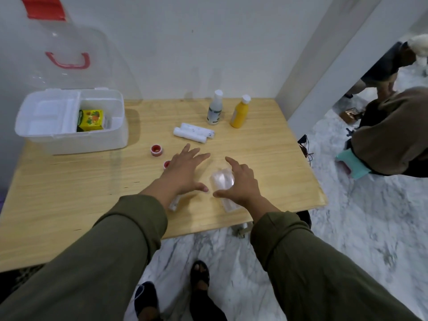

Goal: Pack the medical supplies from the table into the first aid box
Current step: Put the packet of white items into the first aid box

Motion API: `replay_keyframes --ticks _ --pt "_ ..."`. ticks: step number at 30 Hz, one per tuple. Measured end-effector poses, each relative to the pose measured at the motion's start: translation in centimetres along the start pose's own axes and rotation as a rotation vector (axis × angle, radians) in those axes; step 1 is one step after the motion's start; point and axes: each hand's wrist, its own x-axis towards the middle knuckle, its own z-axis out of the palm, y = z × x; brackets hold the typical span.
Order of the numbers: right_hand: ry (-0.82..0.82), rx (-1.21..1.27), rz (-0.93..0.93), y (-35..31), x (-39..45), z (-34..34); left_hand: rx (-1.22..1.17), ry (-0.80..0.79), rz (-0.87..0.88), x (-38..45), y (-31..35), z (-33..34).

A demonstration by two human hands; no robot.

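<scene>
I spread both hands, left (183,169) empty over the table (69,205), right (240,181) over the clear bottle (222,181), ready to grab; box (69,140) stood open to receive.

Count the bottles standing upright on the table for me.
2. The white bottle stands at the table's far side, and the yellow bottle stands just to its right. Both are apart from the open first aid box.
</scene>
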Motion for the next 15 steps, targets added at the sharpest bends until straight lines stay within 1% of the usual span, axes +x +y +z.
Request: replay_keyframes --ticks 3,11,15 --pt "-0.007 -0.019 0.003 0.9 -0.5 0.0 0.039 -0.038 0.025 0.9 0.9 0.8" --pt "0.013 0.044 -0.025 2.9 -0.5 -1.1 0.114 -0.134 0.055 2.6 2.8 2.0" --pt "-0.019 -0.098 -0.040 3.3 0.1 -1.4 0.108 -0.102 0.076 3.0 2.7 2.3"
